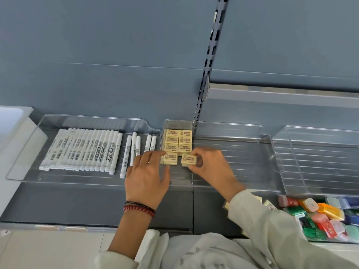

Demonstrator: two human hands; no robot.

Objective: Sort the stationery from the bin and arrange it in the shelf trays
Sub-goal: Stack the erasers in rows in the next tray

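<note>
A narrow clear tray [177,124] on the shelf holds two columns of cream erasers [178,139]. My right hand [210,167] pinches one cream eraser [188,160] at the front of the right column, slightly tilted. My left hand [146,178] lies open beside it, fingertips touching the front eraser of the left column [171,159]. The bin [330,240] at the lower right is full of small coloured plastic boxes [322,216].
A wide clear tray [25,148] on the left holds several white markers [85,150] in a row. Another clear tray [242,152] lies right of the erasers, and a further one [320,162] beyond it. A slotted shelf upright [208,61] runs up the blue back wall.
</note>
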